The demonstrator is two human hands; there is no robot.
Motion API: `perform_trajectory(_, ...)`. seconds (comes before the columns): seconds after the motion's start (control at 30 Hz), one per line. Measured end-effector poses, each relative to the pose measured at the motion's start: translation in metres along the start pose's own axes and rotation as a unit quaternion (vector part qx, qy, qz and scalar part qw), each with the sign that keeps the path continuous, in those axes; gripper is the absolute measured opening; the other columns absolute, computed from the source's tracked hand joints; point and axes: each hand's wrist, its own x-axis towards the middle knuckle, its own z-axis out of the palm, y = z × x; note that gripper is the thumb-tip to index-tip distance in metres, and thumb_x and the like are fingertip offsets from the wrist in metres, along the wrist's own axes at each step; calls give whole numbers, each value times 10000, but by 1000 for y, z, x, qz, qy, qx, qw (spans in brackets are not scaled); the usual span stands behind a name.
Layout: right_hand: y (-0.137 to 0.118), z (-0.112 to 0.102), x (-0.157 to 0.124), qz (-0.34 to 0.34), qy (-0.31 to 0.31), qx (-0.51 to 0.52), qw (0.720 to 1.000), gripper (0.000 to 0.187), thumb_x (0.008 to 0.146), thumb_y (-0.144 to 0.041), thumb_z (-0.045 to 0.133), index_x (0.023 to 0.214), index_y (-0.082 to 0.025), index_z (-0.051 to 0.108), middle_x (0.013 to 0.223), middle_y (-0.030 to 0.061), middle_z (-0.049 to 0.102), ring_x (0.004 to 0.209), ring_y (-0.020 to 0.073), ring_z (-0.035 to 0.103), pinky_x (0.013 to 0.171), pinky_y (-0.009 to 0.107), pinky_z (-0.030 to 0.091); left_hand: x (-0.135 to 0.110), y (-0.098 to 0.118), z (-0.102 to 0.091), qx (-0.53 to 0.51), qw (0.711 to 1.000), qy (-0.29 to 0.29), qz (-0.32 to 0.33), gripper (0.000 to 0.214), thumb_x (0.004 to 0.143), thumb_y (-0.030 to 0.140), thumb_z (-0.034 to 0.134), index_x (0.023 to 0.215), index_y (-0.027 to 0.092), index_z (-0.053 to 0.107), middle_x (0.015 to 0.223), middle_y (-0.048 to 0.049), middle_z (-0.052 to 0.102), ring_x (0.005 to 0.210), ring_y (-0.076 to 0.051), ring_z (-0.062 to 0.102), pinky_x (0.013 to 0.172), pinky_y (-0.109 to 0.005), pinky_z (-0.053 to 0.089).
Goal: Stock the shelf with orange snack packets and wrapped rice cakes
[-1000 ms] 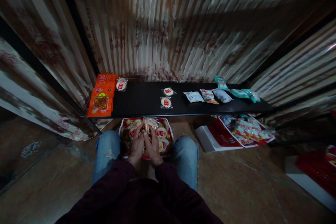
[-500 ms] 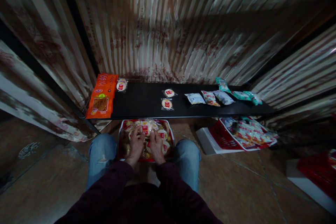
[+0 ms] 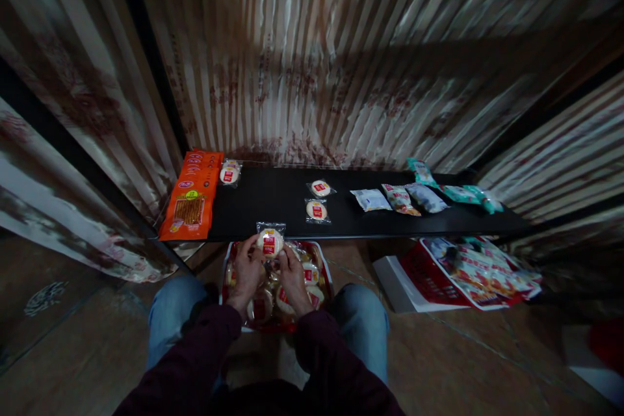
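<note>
While the left hand (image 3: 249,273), fingers curled nearly closed, pinches a round wrapped cake (image 3: 270,243) by its left edge | right hand (image 3: 294,277) half-curled beside the opposite edge; whether it grips, cannot tell | wrapped cake just ahead of and between both, left nearer; no clear long axis; basket (image 3: 326,266) beneath, black shelf (image 3: 273,198) beyond

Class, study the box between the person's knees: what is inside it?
Round snacks in clear wrappers, several red-labelled, lie in the box. The left hand, right hand and held snack hide part of the inside; anything beneath the top snacks is covered.
</note>
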Motion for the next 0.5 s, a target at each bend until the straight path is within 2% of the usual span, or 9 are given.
perform_trajectory(0.1,4,5,14,5,-21,-5,1000,391,850,-448,459,1076,-168,614,851,43,680,676,161,594,625,270,484,16,4,-1,8,1000,8,2,287,763,224,510,1010,198,653,1046,-67,650,934,-173,603,822,-301,494)
perform_trajectory(0.27,14,13,38,18,-12,-10,1000,436,824,-484,486,1077,-156,623,757,31,682,630,167,606,596,278,491,37,2,2,27,999,14,11,332,756,166,469,1043,202,631,1049,-63,604,807,-139,595,753,-283,504)
perform_trajectory(0.4,11,22,51,19,-12,2,1000,442,810,-491,503,1068,-154,625,781,37,690,632,172,619,604,287,507,48,-1,6,55,996,55,42,314,756,130,461,1005,207,637,1026,-60,583,901,-159,585,832,-308,495)
perform_trajectory(0.5,8,29,60,13,-19,2,1000,439,813,-486,495,1061,-150,628,783,41,693,639,173,625,608,283,510,58,-1,7,59,994,61,62,317,764,109,447,1003,206,630,1023,-63,576,936,-167,577,868,-326,487)
